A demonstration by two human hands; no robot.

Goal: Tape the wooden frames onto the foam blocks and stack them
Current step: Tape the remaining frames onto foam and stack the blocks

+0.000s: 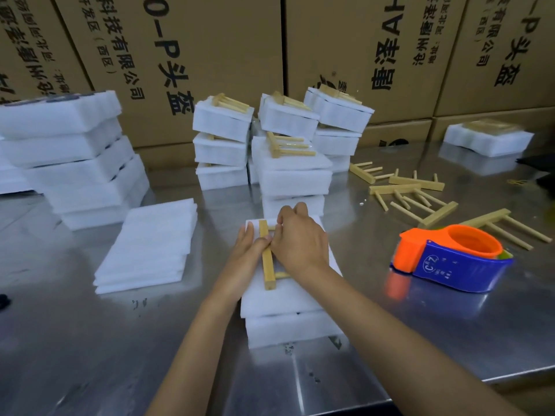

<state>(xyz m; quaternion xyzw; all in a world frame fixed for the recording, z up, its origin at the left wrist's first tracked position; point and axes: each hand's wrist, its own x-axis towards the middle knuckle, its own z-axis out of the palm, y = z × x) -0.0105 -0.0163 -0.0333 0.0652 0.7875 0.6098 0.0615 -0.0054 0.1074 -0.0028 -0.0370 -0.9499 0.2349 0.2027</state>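
**Steel bench, carton wall, and a frame pressed onto foam**

A steel table [390, 340] runs up to a wall of printed cardboard cartons [210, 40]. Its near edge cuts across the lower right, with bare metal open in front of and to the left of the work.

At centre a wooden frame [268, 259] lies on the top foam block [279, 298] of a low two-block pile. The left hand [249, 250] rests flat on the foam, fingers straight, touching the frame's long bar from the left. The right hand [295, 238] lies over the frame's rungs with fingers curled down onto them; whether it pinches tape or only presses cannot be told, since its fingertips are hidden under its own knuckles. The rungs are mostly covered; only short stubs show.

Just behind the hands rise the finished stacks [288, 145], foam blocks with frames on top; the rear ones overlap. To the left sit a thin pile of foam sheets [150, 247] and a taller plain foam stack [75, 157], cut off by the left border. On the right, an orange and blue tape dispenser [450, 259] stands apart from the hands, with loose frames [420, 187] scattered behind it.
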